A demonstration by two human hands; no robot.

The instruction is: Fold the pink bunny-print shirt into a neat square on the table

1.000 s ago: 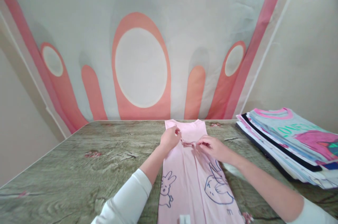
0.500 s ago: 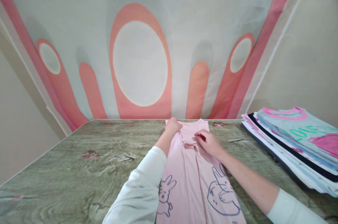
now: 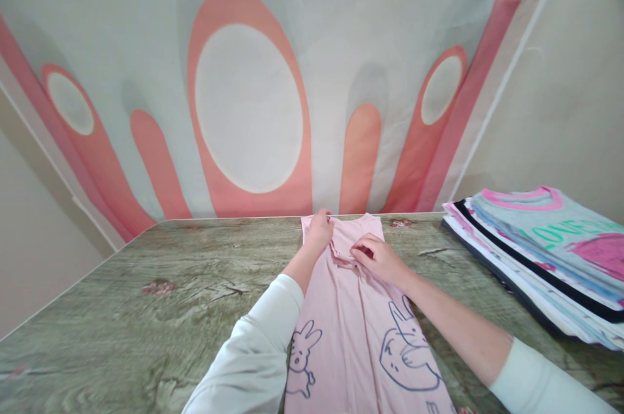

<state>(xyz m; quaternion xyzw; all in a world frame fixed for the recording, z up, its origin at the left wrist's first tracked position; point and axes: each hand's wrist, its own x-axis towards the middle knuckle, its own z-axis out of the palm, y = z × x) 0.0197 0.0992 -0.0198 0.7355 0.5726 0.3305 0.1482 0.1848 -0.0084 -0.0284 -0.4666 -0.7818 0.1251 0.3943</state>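
Note:
A pale pink shirt [image 3: 336, 336] with dark-blue rabbit line drawings lies lengthwise on the wood-grain table, its sides turned in to a narrow strip. Its collar end reaches the table's far edge, and its lower end runs out of view. At the upper left of the shirt, my left hand [image 3: 319, 232] is closed with finger and thumb together at the cloth by the neckline. My right hand [image 3: 377, 258] pinches the bunched edge of a folded layer near the middle of the upper part. The hands partly hide the cloth in their fingers.
To the right stands a stack of folded clothes [image 3: 531, 258], topped by a grey shirt [image 3: 560, 219] with pink collar trim and green lettering. Behind the table [image 3: 195, 316] rises a wall covering [image 3: 248, 108] with coral and white rounded shapes.
My left hand has shifted slightly right along the neckline, uncovering the shirt's left shoulder corner. My right hand has drawn a little to the left. The whole view has tilted slightly.

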